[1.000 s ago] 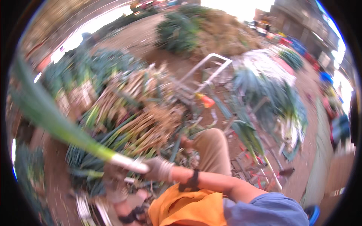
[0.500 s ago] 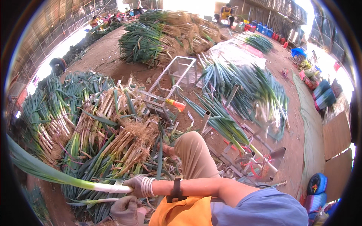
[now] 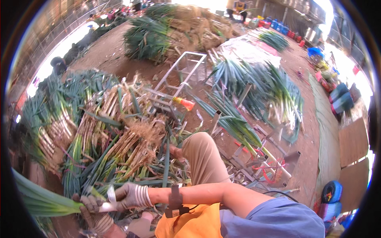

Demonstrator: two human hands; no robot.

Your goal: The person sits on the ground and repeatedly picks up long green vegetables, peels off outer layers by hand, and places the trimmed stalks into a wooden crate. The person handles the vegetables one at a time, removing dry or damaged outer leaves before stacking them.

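A long green onion (image 3: 51, 202) reaches in from the lower left, its green leaves fanned out and its white end toward me. My left hand (image 3: 94, 214), in a grey glove with a striped cuff, is closed round the stalk where green turns white. Just to the right, my gloved right hand (image 3: 131, 195) is closed at the white end, with a pale strip of peel (image 3: 111, 193) standing up beside its fingers. The very tip of the stalk is hidden by the right hand.
A heap of untrimmed green onions (image 3: 131, 146) with brown roots lies before me, left of my knee (image 3: 204, 154). To the right, cleaner green onions rest on a metal rack (image 3: 293, 158). A metal frame (image 3: 180, 73) stands ahead; a larger pile (image 3: 190, 31) lies beyond.
My left hand has moved up and left from below the stalk and now grips it. The green onion has dropped lower, and a peel strip now stands up by my right hand.
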